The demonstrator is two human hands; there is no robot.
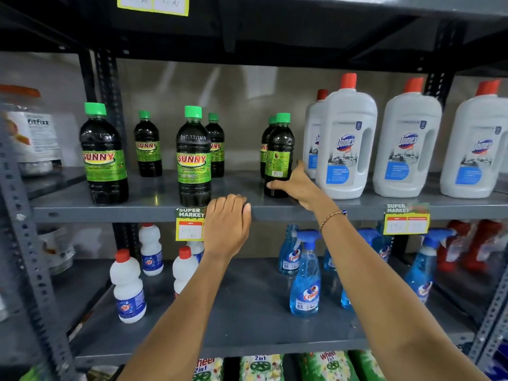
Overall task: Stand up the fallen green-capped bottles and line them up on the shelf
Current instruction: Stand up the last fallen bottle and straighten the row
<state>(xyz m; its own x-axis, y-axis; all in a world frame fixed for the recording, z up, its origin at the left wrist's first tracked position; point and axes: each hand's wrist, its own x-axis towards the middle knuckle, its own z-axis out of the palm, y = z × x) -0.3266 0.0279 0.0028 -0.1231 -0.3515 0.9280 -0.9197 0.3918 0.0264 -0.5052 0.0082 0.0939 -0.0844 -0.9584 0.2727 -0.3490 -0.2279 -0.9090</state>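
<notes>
Several dark green-capped Sunny bottles stand upright on the grey shelf (154,207). One front bottle (103,155) is at the left and another (193,158) in the middle, with smaller-looking ones (147,145) (217,145) behind them. My right hand (298,187) grips the base of the rightmost front bottle (279,149), whose label back faces me; another bottle (266,145) stands just behind it. My left hand (226,226) rests with curled fingers on the shelf's front edge and holds nothing.
White Domex jugs (346,144) with red caps stand right of my right hand, very close. A price tag (190,224) hangs on the shelf edge beside my left hand. Below are white bottles (128,287) and blue spray bottles (305,273). A steel upright (30,243) borders the left.
</notes>
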